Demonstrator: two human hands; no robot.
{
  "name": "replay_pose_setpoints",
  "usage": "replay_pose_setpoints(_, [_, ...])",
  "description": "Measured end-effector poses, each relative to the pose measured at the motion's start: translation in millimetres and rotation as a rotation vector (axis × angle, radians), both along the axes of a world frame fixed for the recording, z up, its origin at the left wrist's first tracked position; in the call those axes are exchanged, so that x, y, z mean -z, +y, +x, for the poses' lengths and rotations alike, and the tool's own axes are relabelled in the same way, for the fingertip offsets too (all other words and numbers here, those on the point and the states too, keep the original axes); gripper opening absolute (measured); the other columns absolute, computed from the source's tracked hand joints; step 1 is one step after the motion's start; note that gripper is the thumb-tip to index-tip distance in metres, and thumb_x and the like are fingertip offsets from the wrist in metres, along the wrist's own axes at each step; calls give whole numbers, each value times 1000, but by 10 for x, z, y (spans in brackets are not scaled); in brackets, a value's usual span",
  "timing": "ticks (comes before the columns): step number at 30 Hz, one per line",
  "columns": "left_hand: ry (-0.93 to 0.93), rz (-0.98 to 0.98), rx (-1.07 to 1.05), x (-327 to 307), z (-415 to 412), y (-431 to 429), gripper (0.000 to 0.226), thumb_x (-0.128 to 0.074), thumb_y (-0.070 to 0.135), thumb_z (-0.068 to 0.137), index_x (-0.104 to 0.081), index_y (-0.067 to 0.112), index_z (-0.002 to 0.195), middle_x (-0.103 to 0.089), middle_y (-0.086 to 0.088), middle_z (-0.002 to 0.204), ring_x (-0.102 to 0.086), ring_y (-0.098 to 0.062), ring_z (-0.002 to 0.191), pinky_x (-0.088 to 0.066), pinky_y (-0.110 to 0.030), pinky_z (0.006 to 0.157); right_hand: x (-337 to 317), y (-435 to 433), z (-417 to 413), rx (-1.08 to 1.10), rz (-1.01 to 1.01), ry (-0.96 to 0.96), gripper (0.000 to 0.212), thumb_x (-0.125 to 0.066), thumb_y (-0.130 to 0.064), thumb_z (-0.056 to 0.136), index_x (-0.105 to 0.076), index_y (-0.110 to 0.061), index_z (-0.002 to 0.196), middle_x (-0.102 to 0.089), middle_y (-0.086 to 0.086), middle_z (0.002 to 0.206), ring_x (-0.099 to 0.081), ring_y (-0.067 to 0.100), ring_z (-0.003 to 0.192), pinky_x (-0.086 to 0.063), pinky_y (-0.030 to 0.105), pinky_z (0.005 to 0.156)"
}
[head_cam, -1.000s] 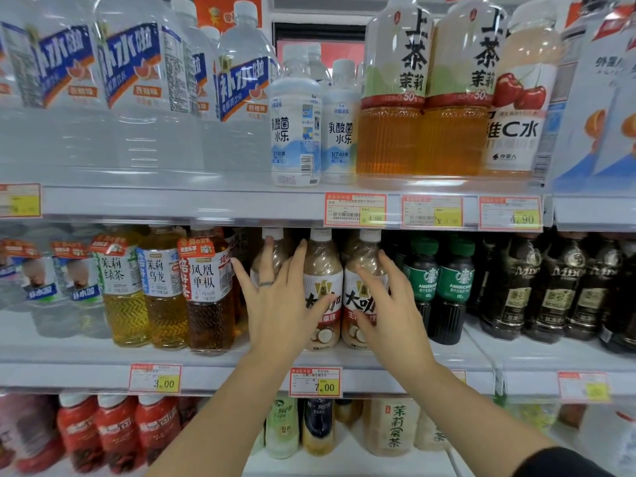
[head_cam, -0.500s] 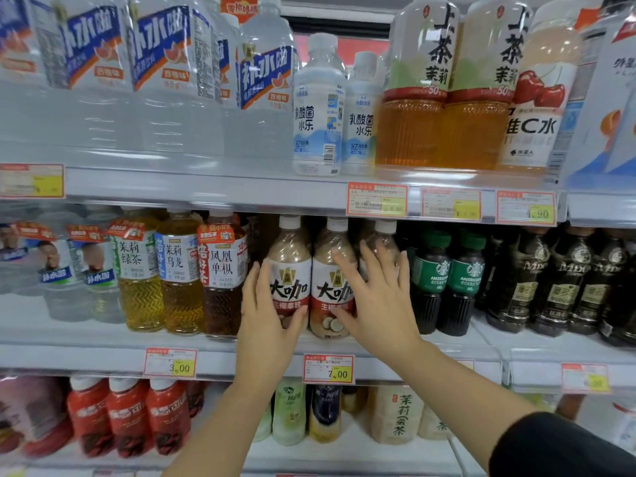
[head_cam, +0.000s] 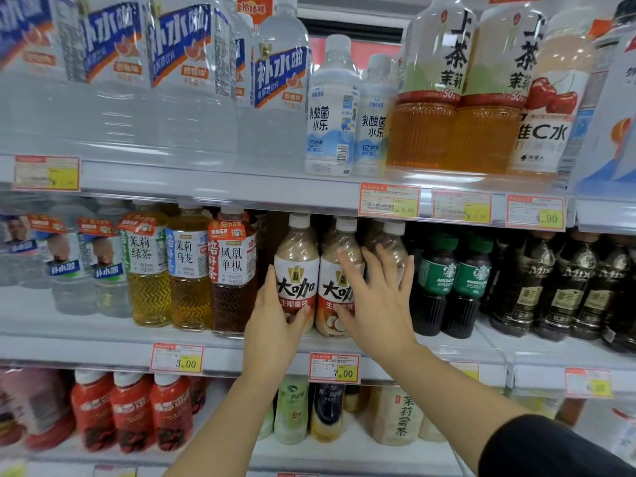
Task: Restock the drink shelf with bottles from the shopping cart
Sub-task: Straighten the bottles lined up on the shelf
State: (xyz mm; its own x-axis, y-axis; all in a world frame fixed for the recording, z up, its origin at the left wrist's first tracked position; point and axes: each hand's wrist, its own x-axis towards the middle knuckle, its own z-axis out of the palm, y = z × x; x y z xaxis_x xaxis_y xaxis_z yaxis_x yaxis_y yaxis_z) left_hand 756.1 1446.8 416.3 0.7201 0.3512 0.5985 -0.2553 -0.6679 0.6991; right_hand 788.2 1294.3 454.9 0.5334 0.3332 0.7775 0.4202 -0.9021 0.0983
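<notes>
Three beige latte bottles with white caps and red-and-white labels stand in a row on the middle shelf (head_cam: pixel 454 349). My left hand (head_cam: pixel 275 325) grips the lower part of the leftmost latte bottle (head_cam: pixel 296 263), thumb on its front and fingers round its left side. My right hand (head_cam: pixel 378 304) lies with spread, straight fingers against the middle latte bottle (head_cam: pixel 339 249) and the right latte bottle (head_cam: pixel 390 242), covering much of both labels. All three bottles stand upright. The shopping cart is out of view.
Amber tea bottles (head_cam: pixel 234 270) stand just left of my left hand; dark coffee bottles with green caps (head_cam: pixel 437 284) stand just right of my right hand. Large water and tea bottles fill the top shelf. Red and pale bottles fill the bottom shelf. Price tags line the shelf edges.
My left hand has slid down and closed round the leftmost latte bottle, which now shows fully. My right hand has shifted left across the middle and right bottles.
</notes>
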Motion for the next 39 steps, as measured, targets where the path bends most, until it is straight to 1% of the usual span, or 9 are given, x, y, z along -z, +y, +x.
replay_pose_setpoints(6, [-82,64,-82,6,-113,-69,77,-64,24,86,-19,19,148,-26,-2,151,-35,-16,133,-37,-26,98,-108,-417,-71,-201,183,7,75,-73,-33,75,-35,-24,139,-44,12,140,-28,32,136,-19,49,112])
replay_pose_setpoints(11, [-354,322,-61,-16,-196,-484,39,-54,24,88,-48,18,127,-49,-1,128,-45,-12,116,-40,-24,94,-1,-1315,-45,-256,450,-16,49,-69,-14,80,-53,-10,126,-51,11,127,-40,22,125,-35,40,107])
replay_pose_setpoints(17, [-315,496,177,-130,32,-1346,35,-46,24,89,-47,23,124,-45,7,125,-51,-11,108,-52,-27,81,138,-1841,158,-239,737,258,66,-66,-16,84,-32,-16,141,-38,5,138,-38,17,127,-37,39,107])
replay_pose_setpoints(19, [-227,450,199,-180,112,-1621,45,-45,28,92,-39,25,136,-37,8,138,-46,-7,119,-51,-25,88,163,-1903,248,-258,769,415,78,-67,-20,84,-20,-19,146,-33,3,146,-34,18,133,-35,40,109])
replay_pose_setpoints(23, [16,110,228,-238,287,-2036,76,-53,29,93,-1,26,149,-8,7,156,-16,-9,141,-20,-14,98,117,-1954,410,-313,797,656,91,-69,-27,82,-6,-20,149,-23,2,154,-28,19,139,-31,41,112])
replay_pose_setpoints(26, [110,-47,200,-243,433,-2179,85,-54,30,92,10,22,149,-5,0,158,-11,-13,144,-19,-17,102,79,-1987,538,-331,770,754,95,-71,-28,80,-6,-18,149,-23,1,154,-26,18,140,-28,32,111])
replay_pose_setpoints(33, [97,-217,280,-214,705,-2158,89,-64,14,82,-5,24,149,-34,0,147,-34,-15,135,-31,-38,112,45,-2019,728,-503,779,949,77,-69,-15,81,-25,-22,144,-52,-5,129,-47,13,124,-37,25,99])
replay_pose_setpoints(37, [100,-236,316,-235,721,-2148,77,-57,4,87,-11,22,147,-42,4,139,-41,-8,124,-32,-20,98,75,-2026,764,-535,772,948,72,-67,-14,82,-28,-21,142,-53,-5,127,-49,12,120,-38,24,100])
replay_pose_setpoints(39, [96,-229,323,-240,721,-2139,74,-55,3,89,-13,23,146,-43,5,136,-42,-7,121,-31,-18,96,69,-2029,764,-552,744,933,68,-65,-12,84,-29,-20,141,-53,-7,123,-48,8,117,-37,12,93])
